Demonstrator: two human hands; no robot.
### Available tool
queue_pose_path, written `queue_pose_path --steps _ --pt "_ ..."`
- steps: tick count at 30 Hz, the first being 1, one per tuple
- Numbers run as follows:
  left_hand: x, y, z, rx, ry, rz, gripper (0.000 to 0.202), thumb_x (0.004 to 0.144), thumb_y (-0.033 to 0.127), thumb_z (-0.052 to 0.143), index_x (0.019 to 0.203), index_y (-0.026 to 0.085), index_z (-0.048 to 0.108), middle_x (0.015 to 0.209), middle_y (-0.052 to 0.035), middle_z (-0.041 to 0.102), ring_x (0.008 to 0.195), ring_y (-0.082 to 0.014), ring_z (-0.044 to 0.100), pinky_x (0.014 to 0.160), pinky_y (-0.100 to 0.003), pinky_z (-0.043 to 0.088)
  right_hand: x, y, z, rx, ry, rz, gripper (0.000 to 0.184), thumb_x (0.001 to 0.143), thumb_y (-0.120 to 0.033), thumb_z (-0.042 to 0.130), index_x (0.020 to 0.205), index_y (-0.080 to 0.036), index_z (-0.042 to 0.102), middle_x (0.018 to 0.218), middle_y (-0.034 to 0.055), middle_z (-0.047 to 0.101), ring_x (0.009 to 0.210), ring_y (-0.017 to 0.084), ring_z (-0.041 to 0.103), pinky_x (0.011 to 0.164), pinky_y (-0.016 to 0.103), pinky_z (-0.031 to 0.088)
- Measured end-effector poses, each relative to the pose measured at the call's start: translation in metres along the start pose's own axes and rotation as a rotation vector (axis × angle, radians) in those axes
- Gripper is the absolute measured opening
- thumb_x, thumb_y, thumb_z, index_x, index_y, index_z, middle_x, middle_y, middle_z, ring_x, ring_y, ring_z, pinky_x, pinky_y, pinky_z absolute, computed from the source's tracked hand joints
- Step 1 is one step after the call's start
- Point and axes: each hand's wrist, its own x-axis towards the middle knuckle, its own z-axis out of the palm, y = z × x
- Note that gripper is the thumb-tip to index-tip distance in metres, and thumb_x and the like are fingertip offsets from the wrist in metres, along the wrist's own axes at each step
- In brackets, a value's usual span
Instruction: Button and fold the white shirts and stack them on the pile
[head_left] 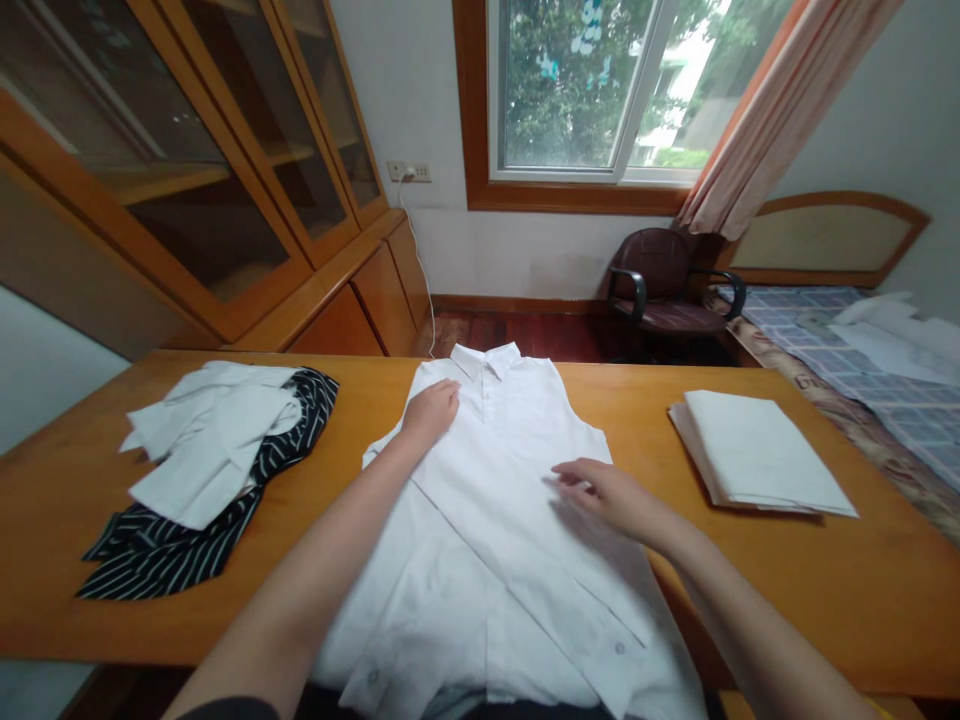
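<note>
Our white shirt lies with sleeves crossed in, body not yet folded, while we press left hand and right hand flat, open, gripping nothing

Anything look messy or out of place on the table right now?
The heap at left: rumpled white clothes lie crooked over a black striped garment, unlike the folded white stack at right. The white shirt under the left hand and right hand lies flat, its hem overhanging the near table edge.

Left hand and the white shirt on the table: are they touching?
Touching. The head view shows the left hand resting palm-down on the white shirt just beside its collar, with no gap between them.
</note>
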Motion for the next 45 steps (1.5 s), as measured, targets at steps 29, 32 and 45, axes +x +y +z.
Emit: queue_pose_path --steps 29,32,45 --pt "-0.018 -0.040 -0.018 0.189 0.010 -0.127 0.052 0.102 0.032 0.031 0.148 0.014 0.048 0.162 -0.0139 0.034 0.153 -0.0307 0.024 0.124 -0.054 0.020 0.009 0.011 0.064 -0.446 0.124 -0.323 0.050 0.102 -0.041 0.050 0.150 -0.029 0.048 0.163 0.0070 0.032 0.152 0.029 0.026 0.122 0.056 0.026" --pt "-0.051 -0.032 -0.017 0.164 0.016 -0.023 0.051 0.101 0.030 0.032 0.145 0.014 0.050 0.160 -0.0120 0.040 0.151 -0.0256 0.031 0.126 -0.045 0.022 0.012 0.013 0.065 -0.420 0.150 -0.322 0.049 0.101 -0.040 0.051 0.149 -0.029 0.050 0.161 0.0073 0.036 0.150 0.029 0.032 0.121 0.055 0.029" --pt "-0.120 -0.090 -0.022 0.088 -0.049 -0.136 0.057 0.101 0.040 0.028 0.150 0.016 0.044 0.158 -0.0114 0.042 0.150 -0.0269 0.032 0.124 -0.051 0.025 0.027 0.039 0.049 -0.282 0.319 -0.263 0.039 0.104 -0.040 0.045 0.133 -0.026 0.066 0.145 0.0079 0.059 0.134 0.028 0.052 0.112 0.054 0.044"
